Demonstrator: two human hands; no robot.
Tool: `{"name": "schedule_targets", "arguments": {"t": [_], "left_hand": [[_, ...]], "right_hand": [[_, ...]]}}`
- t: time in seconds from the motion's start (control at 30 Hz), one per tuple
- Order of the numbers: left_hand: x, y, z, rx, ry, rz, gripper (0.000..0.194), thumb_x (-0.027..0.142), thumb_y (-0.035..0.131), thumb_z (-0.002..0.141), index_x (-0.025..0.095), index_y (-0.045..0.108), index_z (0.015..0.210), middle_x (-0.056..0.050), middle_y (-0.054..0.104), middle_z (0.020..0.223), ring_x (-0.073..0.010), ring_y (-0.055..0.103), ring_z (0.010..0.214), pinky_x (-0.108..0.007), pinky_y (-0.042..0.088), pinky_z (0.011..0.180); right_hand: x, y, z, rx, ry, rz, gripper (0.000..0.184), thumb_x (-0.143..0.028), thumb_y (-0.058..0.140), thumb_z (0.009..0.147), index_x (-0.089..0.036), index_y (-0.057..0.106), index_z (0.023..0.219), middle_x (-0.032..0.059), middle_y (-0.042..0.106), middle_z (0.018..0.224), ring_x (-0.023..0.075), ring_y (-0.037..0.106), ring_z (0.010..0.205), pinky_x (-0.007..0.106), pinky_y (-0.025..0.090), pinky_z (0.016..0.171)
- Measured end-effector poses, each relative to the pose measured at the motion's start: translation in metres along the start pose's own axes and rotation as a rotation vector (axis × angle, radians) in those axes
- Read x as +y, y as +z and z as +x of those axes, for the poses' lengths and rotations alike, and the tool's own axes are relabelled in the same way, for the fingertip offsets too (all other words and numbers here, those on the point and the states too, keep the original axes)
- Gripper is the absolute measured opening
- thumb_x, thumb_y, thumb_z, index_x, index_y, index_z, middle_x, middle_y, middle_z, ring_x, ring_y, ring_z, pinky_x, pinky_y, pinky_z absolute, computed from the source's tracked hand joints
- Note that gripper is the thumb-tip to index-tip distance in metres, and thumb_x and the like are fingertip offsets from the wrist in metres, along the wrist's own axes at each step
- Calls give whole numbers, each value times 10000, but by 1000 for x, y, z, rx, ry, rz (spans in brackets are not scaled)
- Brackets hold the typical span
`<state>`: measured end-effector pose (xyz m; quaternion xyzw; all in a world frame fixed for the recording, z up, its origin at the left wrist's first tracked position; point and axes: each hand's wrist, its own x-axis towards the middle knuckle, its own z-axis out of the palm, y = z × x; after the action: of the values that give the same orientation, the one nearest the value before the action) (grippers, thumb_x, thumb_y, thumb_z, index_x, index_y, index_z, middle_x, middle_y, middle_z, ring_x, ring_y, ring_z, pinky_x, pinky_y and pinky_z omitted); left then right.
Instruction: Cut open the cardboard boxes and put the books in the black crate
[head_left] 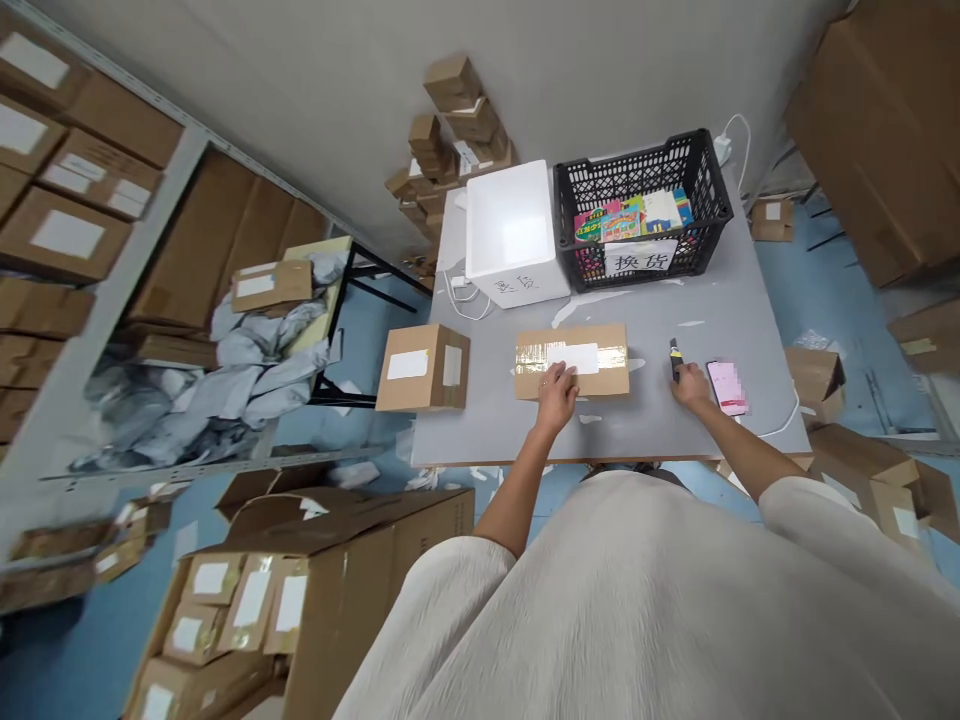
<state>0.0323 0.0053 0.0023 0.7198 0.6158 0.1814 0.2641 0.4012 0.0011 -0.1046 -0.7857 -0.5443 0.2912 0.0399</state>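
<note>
A taped cardboard box [531,362] with a white label lies on the grey table before me. My left hand [557,392] rests on its front part, fingers spread over the label's lower edge. Farther right, my right hand [690,385] is closed around the lower end of a black and yellow utility knife [676,353]. The knife points away from me, close to the tabletop, and stands apart from the box. Just right of that hand lies a phone [727,388] with a pink screen.
A second cardboard box [405,385] sits at the table's left edge. Behind are a white foam box [517,285] and a black plastic crate [716,215] holding colourful booklets. A large open carton [360,580] stands on the floor at left, near shelves of parcels.
</note>
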Motion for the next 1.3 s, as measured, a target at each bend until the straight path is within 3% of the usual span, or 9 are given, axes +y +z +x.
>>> {"name": "schedule_targets", "arguments": {"t": [0.17, 0.37, 0.57, 0.67, 0.83, 0.97, 1.07, 1.2, 1.3], "left_hand": [[0, 2, 1, -4, -43, 1, 450, 240, 618, 998, 260, 699, 1440, -157, 583, 1629, -346, 456, 1620, -601, 407, 1329], [-3, 2, 1, -13, -51, -13, 427, 234, 647, 998, 257, 710, 1420, -149, 576, 1633, -336, 448, 1625, -580, 405, 1332], [-4, 0, 0, -7, 1, -12, 391, 296, 671, 1020, 262, 713, 1408, -149, 600, 1618, -353, 474, 1605, -611, 418, 1313], [-9, -3, -3, -9, 70, -4, 380, 293, 666, 1029, 251, 705, 1405, -159, 596, 1615, -359, 479, 1596, -605, 436, 1298], [-29, -16, -9, -24, 208, 18, 356, 270, 579, 1070, 228, 686, 1407, -168, 600, 1585, -340, 543, 1522, -536, 527, 1210], [-47, -34, -16, 55, 220, 95, 373, 262, 496, 1100, 231, 676, 1425, -164, 612, 1568, -328, 519, 1539, -520, 495, 1238], [-55, -45, -25, 71, 180, 188, 434, 241, 463, 1103, 211, 642, 1498, -175, 594, 1624, -341, 483, 1584, -559, 406, 1307], [-61, -53, -32, -3, 200, 265, 546, 177, 471, 1075, 193, 570, 1612, -170, 530, 1730, -333, 435, 1648, -565, 321, 1358], [-67, -57, -30, -40, 236, 266, 604, 117, 497, 1034, 207, 569, 1627, -147, 543, 1732, -304, 465, 1637, -544, 322, 1367]], "right_hand": [[1, 12, 13, -20, -60, -132, 511, -281, 658, 990, -153, 618, 1484, 268, 556, 1444, 415, 554, 1311, 556, 489, 1077], [5, 12, 18, -12, -19, -77, 578, -253, 725, 935, -132, 569, 1479, 278, 606, 1382, 413, 604, 1265, 534, 494, 1064], [-4, -18, 14, 51, 211, 301, 554, -296, 738, 851, -214, 574, 1374, 130, 748, 1122, 320, 705, 1006, 432, 558, 924], [-18, -44, 9, 126, 212, 535, 446, -348, 670, 882, -229, 586, 1305, 77, 748, 1042, 268, 714, 942, 376, 570, 856], [-65, -95, -12, 138, -15, 774, 419, -539, 655, 925, -250, 593, 1222, 33, 728, 1002, 203, 733, 807, 286, 549, 656], [-123, -120, -42, 56, -273, 676, 562, -662, 681, 953, -243, 624, 1323, 37, 760, 1013, 169, 715, 702, 284, 561, 644], [-171, -122, -63, -20, -484, 424, 514, -587, 598, 1039, -221, 675, 1391, 83, 811, 1099, 221, 749, 791, 363, 617, 777], [-229, -105, -77, -39, -721, -35, 407, -404, 570, 1075, -206, 752, 1380, 139, 788, 1377, 319, 738, 1222, 420, 562, 1064], [-262, -90, -80, -83, -750, -291, 401, -339, 551, 1091, -204, 751, 1411, 143, 768, 1411, 315, 713, 1277, 380, 540, 1046]]}}
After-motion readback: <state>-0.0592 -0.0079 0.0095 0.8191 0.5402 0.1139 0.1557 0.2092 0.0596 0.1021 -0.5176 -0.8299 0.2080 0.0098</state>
